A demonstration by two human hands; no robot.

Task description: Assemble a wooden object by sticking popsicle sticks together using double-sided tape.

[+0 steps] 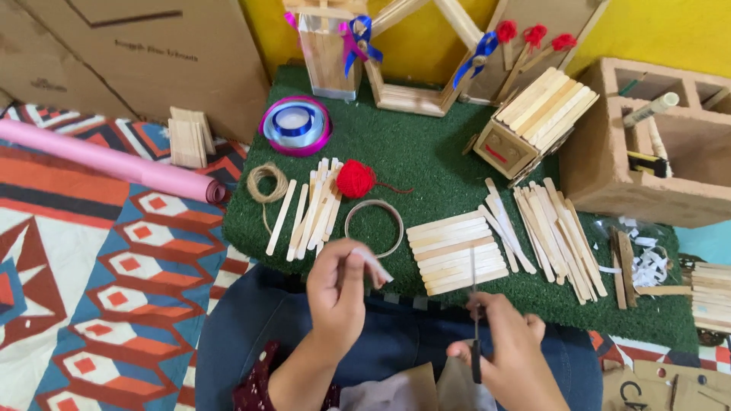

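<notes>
Left hand [340,285]: fingers curled shut, pinching 1 short pale stick piece [375,266] between thumb and fingertips; the piece pokes out up and right. Hand raised over the near edge of the green turf mat [426,156], forearm coming up from the near bottom, dark patterned sleeve at the wrist.

Right hand [509,342]: clenched around the handle of scissors [474,320]; thin blades point far, tip over the flat panel of glued sticks [457,251]. Can't tell if the blades are apart. Hand sits lower and nearer than the left, just right of it, above the lap in blue jeans. Stick piece and scissor blades are near each other, not touching.

Around, left to right:
- pink paper roll [106,160] lying across the patterned rug, well left
- small stack of sticks [190,137] on the rug
- twine coil [268,183] at the mat's left edge
- ribbon spool [295,124], purple rim, blue ribbon, far left on the mat
- loose stick pile [312,209], red yarn ball [355,179] just right of it
- metal ring [374,227] just far of the left hand
- stick house [533,122] on the far right of the mat, with more loose sticks [548,236] near of it
- cardboard organiser [655,144] at far right, holding pens

Nothing lies between the hands and the panel.
</notes>
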